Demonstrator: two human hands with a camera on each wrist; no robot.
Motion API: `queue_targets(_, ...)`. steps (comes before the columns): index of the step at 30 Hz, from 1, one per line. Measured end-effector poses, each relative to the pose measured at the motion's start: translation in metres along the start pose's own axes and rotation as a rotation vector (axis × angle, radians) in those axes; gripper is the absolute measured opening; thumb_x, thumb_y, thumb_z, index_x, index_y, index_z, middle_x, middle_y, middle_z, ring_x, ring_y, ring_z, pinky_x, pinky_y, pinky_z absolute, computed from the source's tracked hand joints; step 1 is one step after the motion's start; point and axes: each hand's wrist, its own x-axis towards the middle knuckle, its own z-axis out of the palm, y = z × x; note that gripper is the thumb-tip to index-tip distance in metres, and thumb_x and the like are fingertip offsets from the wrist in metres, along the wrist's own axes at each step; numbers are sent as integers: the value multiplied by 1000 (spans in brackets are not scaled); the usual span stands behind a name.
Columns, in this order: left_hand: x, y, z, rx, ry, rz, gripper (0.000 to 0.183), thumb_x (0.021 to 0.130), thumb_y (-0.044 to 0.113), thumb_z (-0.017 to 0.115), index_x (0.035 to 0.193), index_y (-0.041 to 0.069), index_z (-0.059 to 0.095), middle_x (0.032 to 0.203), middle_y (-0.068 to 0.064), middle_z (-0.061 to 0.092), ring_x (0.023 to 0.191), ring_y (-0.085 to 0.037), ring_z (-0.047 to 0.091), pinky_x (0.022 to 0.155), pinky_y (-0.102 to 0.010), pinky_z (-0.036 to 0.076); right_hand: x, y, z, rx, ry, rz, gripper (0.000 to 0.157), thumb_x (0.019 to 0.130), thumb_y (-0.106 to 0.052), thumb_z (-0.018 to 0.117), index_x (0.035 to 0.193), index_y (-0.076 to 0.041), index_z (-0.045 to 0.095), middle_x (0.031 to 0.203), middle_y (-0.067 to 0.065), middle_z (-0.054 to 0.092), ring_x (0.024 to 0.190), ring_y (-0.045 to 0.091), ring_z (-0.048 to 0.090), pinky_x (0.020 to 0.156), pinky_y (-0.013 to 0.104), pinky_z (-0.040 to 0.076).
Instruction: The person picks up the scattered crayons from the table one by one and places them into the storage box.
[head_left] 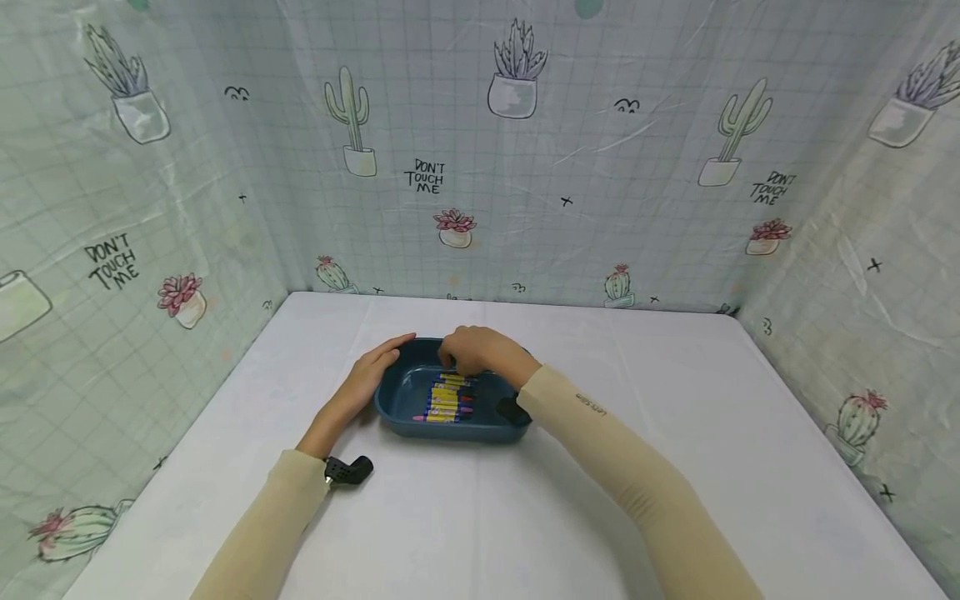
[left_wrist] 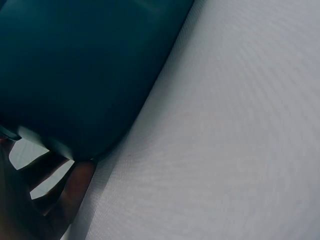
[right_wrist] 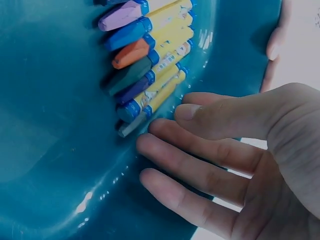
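A dark teal plastic tray with raised walls stands on the table. Inside it several crayons with yellow wrappers lie side by side in a row. At the tray's left end is my left hand, its fingers resting against the outer wall and rim. My right hand reaches into the tray from above, by the far end of the row. In the right wrist view, its thumb and loosely bent fingers are beside a thin grey-tipped crayon, with nothing visible between them.
A white tabletop surrounds the tray on all sides. Cloth printed with cacti hangs behind and along both sides. A black wrist device sticks out from the left sleeve, and another dark one overlaps the tray's right end.
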Motion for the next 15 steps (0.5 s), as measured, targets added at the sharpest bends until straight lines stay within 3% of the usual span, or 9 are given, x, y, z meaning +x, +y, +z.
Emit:
queue_targets(8, -2, -1, -1, 6, 5, 1, 45, 114, 29, 34, 156, 25, 48, 165, -2, 42, 159, -29, 29, 131, -57, 19, -6, 5, 0, 39, 0, 11, 33, 98, -9, 63, 129, -18, 72, 130, 4, 69, 104, 18, 62, 95, 39, 58)
queue_targets(15, -1, -2, -1, 3, 11, 12, 44, 114, 31, 35, 155, 26, 49, 165, -2, 43, 158, -29, 30, 131, -56, 19, -20, 22, -6, 70, 69, -32, 31, 97, -14, 67, 127, -19, 74, 128, 3, 71, 108, 20, 66, 97, 42, 58)
